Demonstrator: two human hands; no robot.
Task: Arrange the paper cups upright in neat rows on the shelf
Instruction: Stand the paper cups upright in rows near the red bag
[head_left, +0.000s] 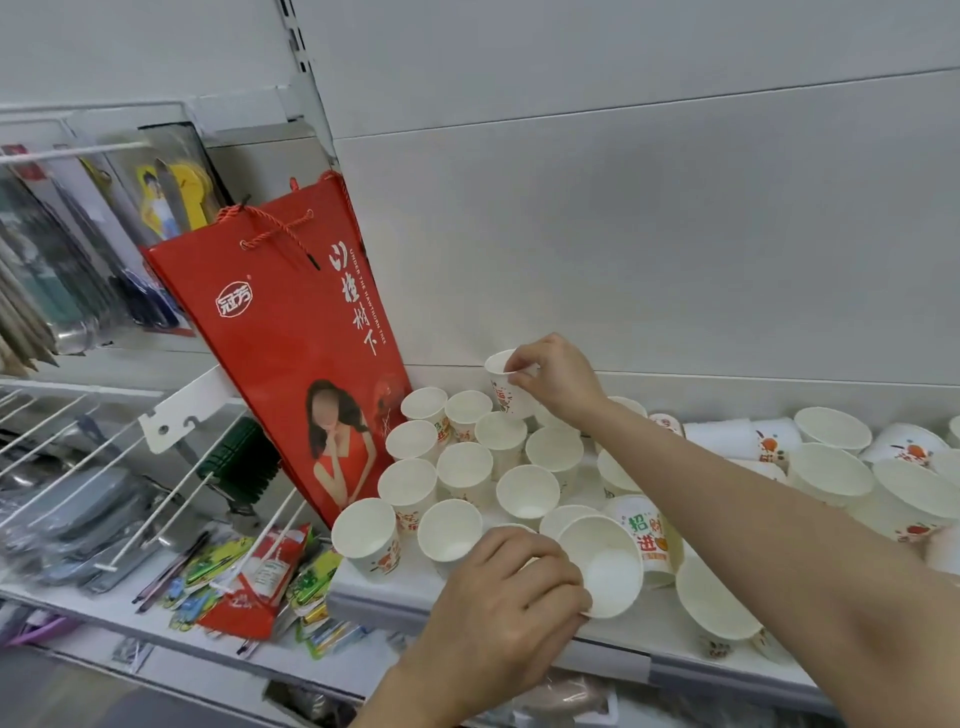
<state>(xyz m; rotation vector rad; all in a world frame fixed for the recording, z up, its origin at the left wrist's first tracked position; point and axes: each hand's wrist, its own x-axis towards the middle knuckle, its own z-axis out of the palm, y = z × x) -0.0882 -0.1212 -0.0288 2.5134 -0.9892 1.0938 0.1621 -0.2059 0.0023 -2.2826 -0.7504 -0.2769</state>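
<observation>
You have matt white paper cups (465, 470) before you, smooth inside, with printed colour on their outer walls; the cup (506, 387) your right hand (558, 376) pinches by the rim looks like the same thin paper, as does the tilted cup (605, 566) your left hand (506, 597) holds; the shelf (613, 642) under them looks like painted metal, smooth and pale, with a faint sheen; the back panel (649, 234) is matt white and flat; the red gift bag (291, 332) is glossy coated paper with twisted cord handles; the wire rack (78, 441) at left is white coated metal; the packets (260, 582) below it are shiny plastic film.
</observation>
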